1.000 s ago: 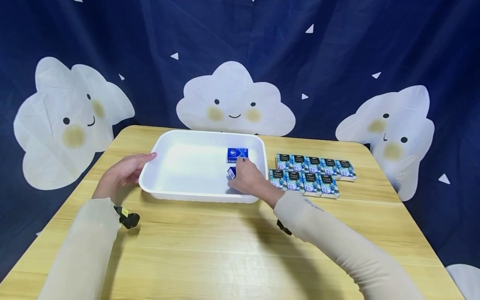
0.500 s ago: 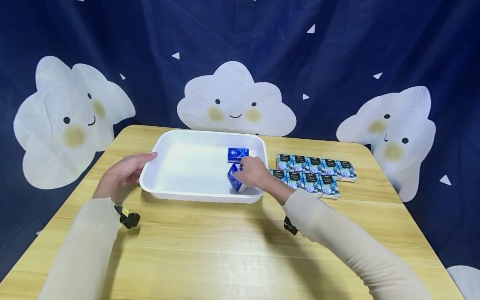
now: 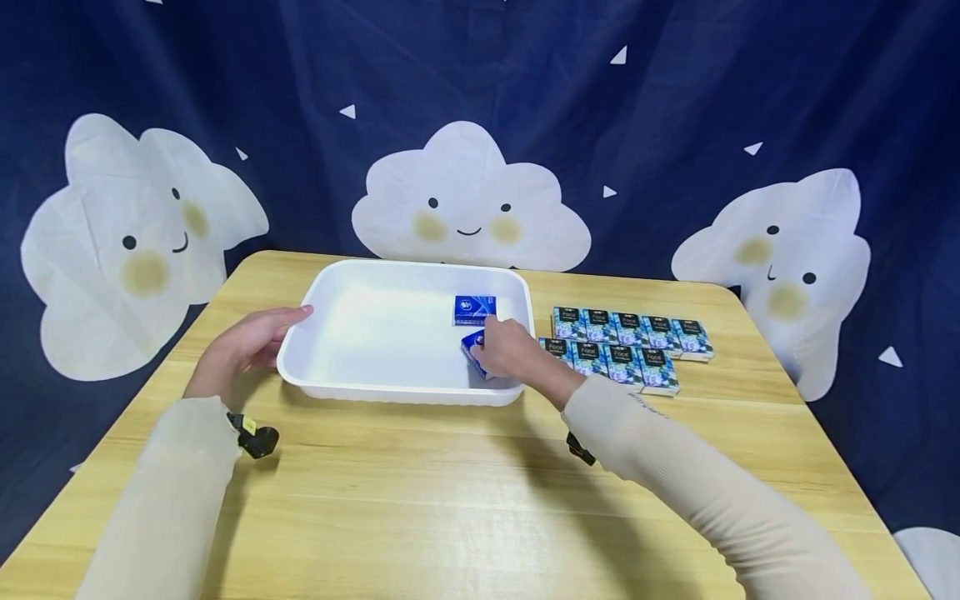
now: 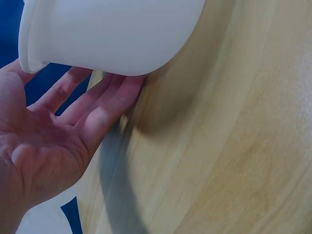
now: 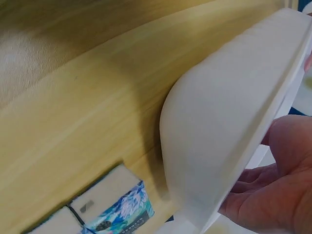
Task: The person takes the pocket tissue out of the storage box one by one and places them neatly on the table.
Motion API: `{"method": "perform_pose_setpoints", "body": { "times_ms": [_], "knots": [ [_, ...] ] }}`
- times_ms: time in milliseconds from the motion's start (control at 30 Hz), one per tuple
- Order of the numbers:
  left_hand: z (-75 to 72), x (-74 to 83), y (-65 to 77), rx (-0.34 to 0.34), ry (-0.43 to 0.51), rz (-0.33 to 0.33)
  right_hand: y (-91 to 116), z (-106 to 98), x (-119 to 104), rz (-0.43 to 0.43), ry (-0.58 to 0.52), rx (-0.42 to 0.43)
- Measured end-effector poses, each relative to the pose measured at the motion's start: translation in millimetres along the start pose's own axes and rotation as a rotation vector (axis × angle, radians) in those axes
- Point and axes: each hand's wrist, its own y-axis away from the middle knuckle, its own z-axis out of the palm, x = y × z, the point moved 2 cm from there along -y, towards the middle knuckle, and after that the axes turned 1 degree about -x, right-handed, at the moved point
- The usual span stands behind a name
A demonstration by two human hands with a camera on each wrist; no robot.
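In the head view a white plastic tray lies on the table. My left hand holds its left side, thumb at the rim and fingers against the outer wall, as the left wrist view shows. My right hand reaches over the right rim and grips a small blue tissue pack, tilted near the tray floor. A second blue tissue pack lies flat just behind it. In the right wrist view the tray wall hides the held pack and most of the fingers.
Right of the tray, two rows of flower-printed "Face" tissue packs lie on the wooden table; my right wrist passes beside the front row. A dark blue curtain with white clouds hangs behind the table's far edge.
My right hand has shifted slightly to the right and the held blue tissue pack has turned, its blue face now tilted up inside the tray. The left hand and the tray have stayed put.
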Motion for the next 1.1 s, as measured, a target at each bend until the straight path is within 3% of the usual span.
{"method": "perform_pose_setpoints", "body": {
  "times_ms": [600,1100],
  "knots": [
    [0.3,-0.8,2.1,0.013,0.003,0.026,-2.0,2.7,-2.3,-0.084,-0.003,-0.033],
    [-0.3,-1.1,1.3,0.020,0.001,0.001,-5.3,-7.4,-4.6,-0.104,-0.005,0.043]
  ]
}}
